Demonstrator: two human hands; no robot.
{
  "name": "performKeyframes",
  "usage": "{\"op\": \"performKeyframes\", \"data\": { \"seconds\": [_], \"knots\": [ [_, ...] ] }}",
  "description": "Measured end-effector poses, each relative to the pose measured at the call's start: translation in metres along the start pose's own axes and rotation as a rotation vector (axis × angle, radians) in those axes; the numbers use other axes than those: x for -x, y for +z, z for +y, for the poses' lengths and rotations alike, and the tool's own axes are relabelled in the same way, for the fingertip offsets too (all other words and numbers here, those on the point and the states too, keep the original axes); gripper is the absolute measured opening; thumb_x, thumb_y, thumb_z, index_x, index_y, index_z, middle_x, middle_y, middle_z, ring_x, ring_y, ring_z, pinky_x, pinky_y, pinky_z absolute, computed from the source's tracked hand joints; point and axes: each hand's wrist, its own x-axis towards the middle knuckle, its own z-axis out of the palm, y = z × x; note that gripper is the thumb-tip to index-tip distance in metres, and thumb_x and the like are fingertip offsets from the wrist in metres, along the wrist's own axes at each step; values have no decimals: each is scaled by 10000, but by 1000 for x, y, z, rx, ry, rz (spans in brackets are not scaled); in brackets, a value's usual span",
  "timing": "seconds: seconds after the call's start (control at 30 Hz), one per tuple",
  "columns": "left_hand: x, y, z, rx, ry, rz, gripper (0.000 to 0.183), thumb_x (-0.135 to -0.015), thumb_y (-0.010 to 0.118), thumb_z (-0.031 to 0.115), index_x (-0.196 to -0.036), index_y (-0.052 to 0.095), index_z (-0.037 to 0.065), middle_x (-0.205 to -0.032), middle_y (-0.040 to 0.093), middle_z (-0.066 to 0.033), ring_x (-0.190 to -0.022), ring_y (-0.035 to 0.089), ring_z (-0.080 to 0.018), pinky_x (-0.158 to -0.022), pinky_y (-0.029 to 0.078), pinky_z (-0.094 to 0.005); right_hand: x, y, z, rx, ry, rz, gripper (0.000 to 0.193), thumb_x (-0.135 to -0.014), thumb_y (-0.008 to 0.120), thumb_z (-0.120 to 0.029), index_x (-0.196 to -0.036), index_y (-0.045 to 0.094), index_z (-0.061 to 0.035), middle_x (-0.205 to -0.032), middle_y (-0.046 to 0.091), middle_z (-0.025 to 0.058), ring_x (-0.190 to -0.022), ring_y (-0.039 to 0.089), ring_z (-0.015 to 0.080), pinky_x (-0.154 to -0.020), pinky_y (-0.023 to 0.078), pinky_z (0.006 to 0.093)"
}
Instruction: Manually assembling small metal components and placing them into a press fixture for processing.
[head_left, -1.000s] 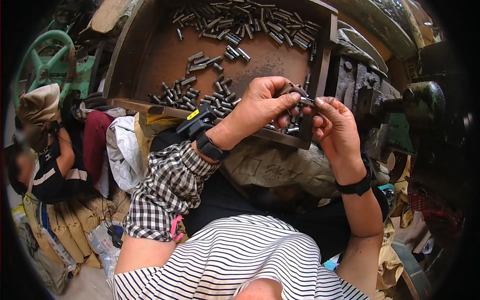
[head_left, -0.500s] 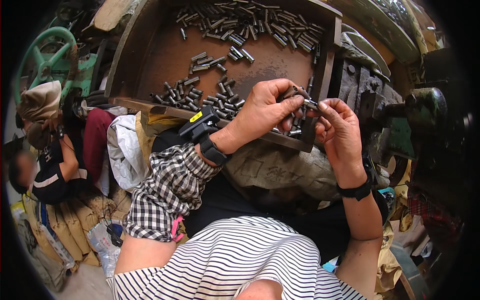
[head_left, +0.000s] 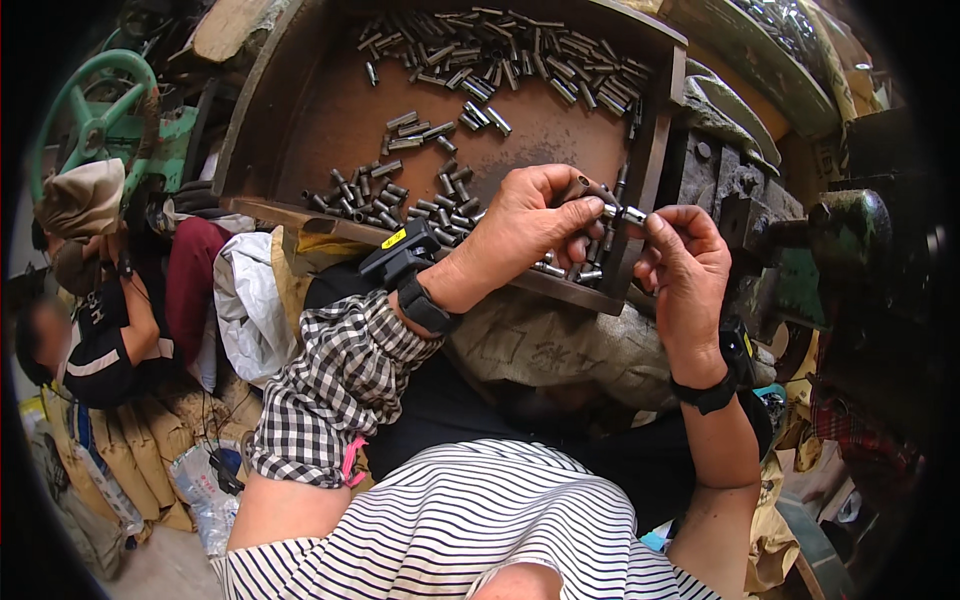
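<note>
Left hand (head_left: 535, 222) is gripping a dark tube (head_left: 580, 188) and a shiny piece (head_left: 608, 211); right hand (head_left: 690, 258) pinches a shiny end (head_left: 633, 215) – all above the wooden tray's (head_left: 345, 125) near right corner. Can't tell if the shiny bits are joined. I'd keep them level, light fingertips – tilting might bind them.

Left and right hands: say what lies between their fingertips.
In the head view, shiny metal tubing sits between left hand and right hand; one piece or two, unclear.
</note>
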Motion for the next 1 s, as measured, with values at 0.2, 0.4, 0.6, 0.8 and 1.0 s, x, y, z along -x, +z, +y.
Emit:
{"op": "performKeyframes", "data": {
  "seconds": [0.2,0.4,0.6,0.8,1.0],
  "knots": [
    [0,0,0,68,-14,3,195,-917,569,151,-1021,574,-13,-755,617,-30,-558,558,-47,-473,446,-163,-3,-4,0,-60,75,-80,118,-873,622,-106,-912,550,-20,-774,658,86,-496,567,64,-404,374,150],
    [0,-1,1,96,-34,-36,189,-913,574,150,-1017,574,-8,-735,613,-31,-541,551,-46,-460,436,-154,-3,-2,3,-43,73,-112,126,-874,622,-110,-922,548,-20,-792,661,90,-497,569,59,-405,372,137],
    [0,-2,1,112,-57,-58,193,-906,586,153,-1017,575,-4,-731,617,-30,-517,543,-42,-457,439,-153,-2,-2,4,-121,113,-138,130,-870,625,-105,-923,547,-17,-777,659,90,-495,569,59,-404,376,138],
    [3,6,3,54,-86,-81,188,-899,598,144,-1015,573,-2,-738,622,-31,-529,564,-42,-462,458,-156,3,6,3,-88,118,-57,107,-863,626,-83,-906,554,-16,-773,660,104,-485,569,72,-404,395,148],
    [0,3,16,-12,-69,-285,173,-879,629,150,-967,574,11,-779,637,-37,-544,564,-38,-464,458,-162,-1,-4,-4,-356,325,-230,86,-854,630,-64,-866,562,-14,-742,652,113,-482,570,88,-400,407,163]
  ]
}}
